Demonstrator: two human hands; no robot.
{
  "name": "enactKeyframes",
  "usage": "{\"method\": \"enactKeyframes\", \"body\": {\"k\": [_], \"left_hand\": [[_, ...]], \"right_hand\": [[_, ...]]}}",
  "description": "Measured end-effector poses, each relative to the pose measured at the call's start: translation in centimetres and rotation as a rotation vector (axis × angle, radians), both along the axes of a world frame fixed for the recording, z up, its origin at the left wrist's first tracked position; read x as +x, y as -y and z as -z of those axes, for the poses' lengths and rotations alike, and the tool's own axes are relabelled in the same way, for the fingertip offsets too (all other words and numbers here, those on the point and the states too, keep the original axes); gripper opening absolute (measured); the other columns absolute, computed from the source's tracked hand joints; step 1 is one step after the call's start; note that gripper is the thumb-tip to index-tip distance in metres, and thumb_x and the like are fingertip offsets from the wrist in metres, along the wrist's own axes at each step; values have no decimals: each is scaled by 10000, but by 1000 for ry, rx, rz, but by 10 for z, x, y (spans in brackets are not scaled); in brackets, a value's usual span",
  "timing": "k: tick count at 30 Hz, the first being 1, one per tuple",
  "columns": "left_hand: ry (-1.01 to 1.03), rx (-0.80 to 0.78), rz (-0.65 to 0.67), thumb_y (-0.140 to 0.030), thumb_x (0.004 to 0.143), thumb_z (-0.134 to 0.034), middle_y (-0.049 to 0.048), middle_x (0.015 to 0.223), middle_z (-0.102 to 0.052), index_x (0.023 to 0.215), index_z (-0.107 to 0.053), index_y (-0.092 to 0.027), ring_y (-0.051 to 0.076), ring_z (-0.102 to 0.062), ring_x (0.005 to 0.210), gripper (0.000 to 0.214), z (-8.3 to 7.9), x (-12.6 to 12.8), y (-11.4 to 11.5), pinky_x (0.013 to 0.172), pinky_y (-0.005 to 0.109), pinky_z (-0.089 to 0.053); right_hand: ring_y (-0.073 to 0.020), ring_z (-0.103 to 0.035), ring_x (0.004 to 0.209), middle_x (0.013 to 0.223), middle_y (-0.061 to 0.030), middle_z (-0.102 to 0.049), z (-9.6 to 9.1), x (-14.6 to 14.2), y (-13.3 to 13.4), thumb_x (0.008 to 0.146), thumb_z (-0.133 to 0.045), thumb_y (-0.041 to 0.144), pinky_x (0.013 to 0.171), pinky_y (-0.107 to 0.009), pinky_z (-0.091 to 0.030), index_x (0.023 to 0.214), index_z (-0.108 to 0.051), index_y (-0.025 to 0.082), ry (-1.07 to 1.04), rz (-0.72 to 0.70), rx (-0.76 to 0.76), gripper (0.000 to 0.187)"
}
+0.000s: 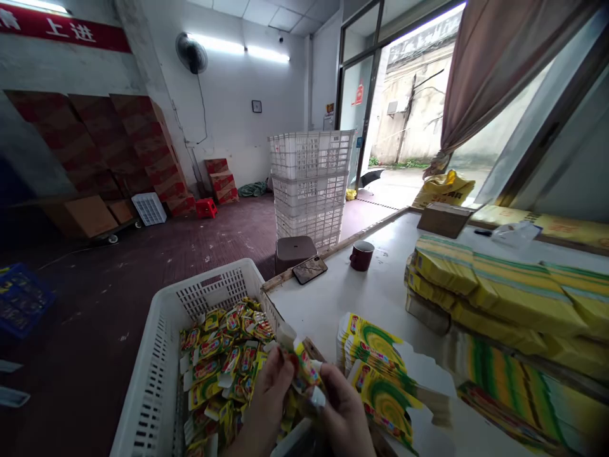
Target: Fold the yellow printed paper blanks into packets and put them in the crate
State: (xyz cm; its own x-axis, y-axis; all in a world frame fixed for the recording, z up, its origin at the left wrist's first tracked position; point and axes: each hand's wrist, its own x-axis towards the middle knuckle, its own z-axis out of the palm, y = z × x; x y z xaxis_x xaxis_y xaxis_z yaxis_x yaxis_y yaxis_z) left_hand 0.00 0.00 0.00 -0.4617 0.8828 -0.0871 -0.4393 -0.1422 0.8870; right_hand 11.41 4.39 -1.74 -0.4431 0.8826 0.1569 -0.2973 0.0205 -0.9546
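Two bare hands meet on one small yellow printed carton in the head view, the only view. Left hand has thumb and fingers pinched closed on its near side; right hand grips the other side, fingers curled round it. Carton is held up between the white plastic crate and the white-topped table, white flaps sticking out at both ends, so it looks part-folded; motion blur, exact fold can't be told. Done: a big heap of folded cartons lies jumbled inside the crate, some flaps showing open; can't tell whether anything is in them. Left: flat carton blanks in overlapping piles just right of the right hand, plus large stacked bundles of blanks further right. Judgement: well under way, nowhere near finished, given how much flat stock remains. Maroon mug and phone sit toward the table's far edge, brown stool beyond, stacked white crates behind it.
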Motion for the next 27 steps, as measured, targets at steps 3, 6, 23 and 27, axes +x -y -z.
{"method": "enactKeyframes", "body": {"k": [3,6,23,27], "left_hand": [[-54,-13,109,-382,797,-700,29,886,-717,951,-692,-220,221,-662,857,223,1,2,0,785,320,-517],[-132,-38,195,-431,786,-698,51,818,-724,879,-718,-194,239,-672,806,255,-4,-4,0,764,339,-527],[-822,-230,557,-324,673,-762,65,1149,-632,1252,-486,-218,277,-593,1055,649,-44,-14,19,900,358,-480],[-1098,-219,393,-292,678,-729,81,1119,-630,1276,-399,-221,279,-606,992,686,-32,-10,20,860,367,-477]], "right_hand": [[-204,-632,704,756,-31,-686,-7,16,-6,827,-617,411,630,-261,-507,886,-694,199,55,-17,12,233],[-194,-627,652,715,-33,-687,-14,30,-10,863,-555,382,587,-246,-504,847,-712,197,135,25,160,243],[-261,-459,1232,1238,-52,-586,-46,47,-2,885,-567,226,1128,-515,-212,1211,-584,331,474,151,894,343],[-313,-406,1319,1309,-138,-536,-25,39,3,860,-571,366,1059,-498,-374,1331,-483,217,244,244,252,502]]}}
